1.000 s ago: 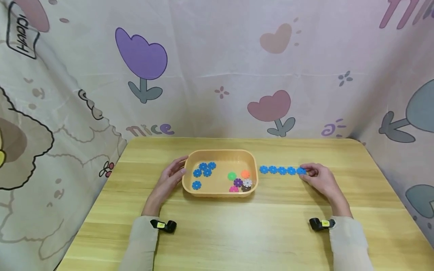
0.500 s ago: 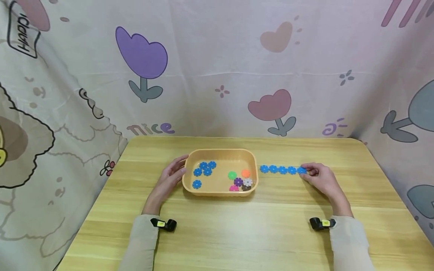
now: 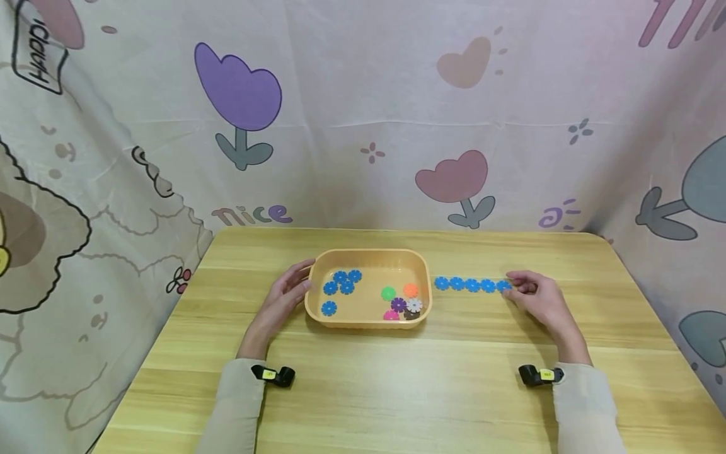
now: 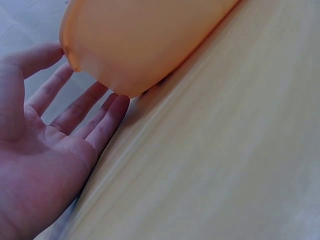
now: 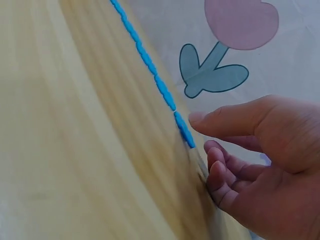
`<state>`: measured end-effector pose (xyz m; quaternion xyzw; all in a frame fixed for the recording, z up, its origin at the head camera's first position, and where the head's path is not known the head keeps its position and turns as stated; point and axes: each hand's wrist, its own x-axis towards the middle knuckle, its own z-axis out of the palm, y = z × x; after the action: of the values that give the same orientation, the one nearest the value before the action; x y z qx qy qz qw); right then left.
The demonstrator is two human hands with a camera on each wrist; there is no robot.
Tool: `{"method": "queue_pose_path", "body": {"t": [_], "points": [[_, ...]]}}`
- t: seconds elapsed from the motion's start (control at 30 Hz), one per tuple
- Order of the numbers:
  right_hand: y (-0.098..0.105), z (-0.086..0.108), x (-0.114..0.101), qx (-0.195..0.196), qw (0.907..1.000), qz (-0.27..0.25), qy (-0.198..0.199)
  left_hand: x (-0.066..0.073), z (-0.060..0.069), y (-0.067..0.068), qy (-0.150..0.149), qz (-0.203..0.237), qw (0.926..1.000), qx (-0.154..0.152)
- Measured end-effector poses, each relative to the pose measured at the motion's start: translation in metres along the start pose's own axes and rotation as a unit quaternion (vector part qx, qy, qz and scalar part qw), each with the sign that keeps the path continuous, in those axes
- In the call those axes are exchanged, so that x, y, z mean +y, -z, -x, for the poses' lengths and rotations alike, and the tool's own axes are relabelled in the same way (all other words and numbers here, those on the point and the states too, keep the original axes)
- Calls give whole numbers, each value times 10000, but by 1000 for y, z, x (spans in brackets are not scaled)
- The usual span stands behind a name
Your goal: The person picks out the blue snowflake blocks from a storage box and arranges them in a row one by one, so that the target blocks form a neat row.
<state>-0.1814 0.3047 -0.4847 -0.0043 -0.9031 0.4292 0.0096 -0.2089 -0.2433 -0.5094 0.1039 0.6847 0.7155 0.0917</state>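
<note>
My left hand (image 3: 280, 302) rests its fairly straight fingers against the left end of a yellow-orange plastic tray (image 3: 363, 326). In the left wrist view, fingertips and thumb touch the tray's outer wall (image 4: 135, 45). Right of the tray, several blue snowflake discs (image 3: 472, 285) lie flat on the table in a row, edge by edge. Beside the row's right end is my right hand (image 3: 541, 299). The right wrist view has its thumb and loosely bent fingers apart, with nothing between them, close to the last blue disc (image 5: 184, 131).
Inside the tray, several blue discs (image 3: 346, 287) lie at the left. Green (image 3: 388, 293), orange (image 3: 411, 290), purple, white, pink and dark brown discs lie at the right. Behind the wooden table (image 3: 363, 391) hangs a printed cloth (image 3: 340, 94).
My right hand has let go of the last blue disc, its fingers spreading and shifting slightly away. The left hand and the tray stay in place.
</note>
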Motion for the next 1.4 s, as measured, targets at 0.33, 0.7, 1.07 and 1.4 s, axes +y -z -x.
{"method": "queue_pose_path", "body": {"t": [0.33, 0.7, 1.07, 1.4], "points": [[3, 2, -20, 363, 9978, -284, 474, 2, 1, -2, -17, 61, 10000, -51], [-9, 6, -55, 419, 9923, -547, 1031, -1, -1, -2, -4, 35, 10000, -58], [-30, 11, -92, 275, 9835, -961, 1509, 2, 0, 0, -27, 74, 10000, -46], [-56, 11, -104, 285, 9745, -1170, 1895, 1, -1, 0, -17, 47, 10000, -54]]}}
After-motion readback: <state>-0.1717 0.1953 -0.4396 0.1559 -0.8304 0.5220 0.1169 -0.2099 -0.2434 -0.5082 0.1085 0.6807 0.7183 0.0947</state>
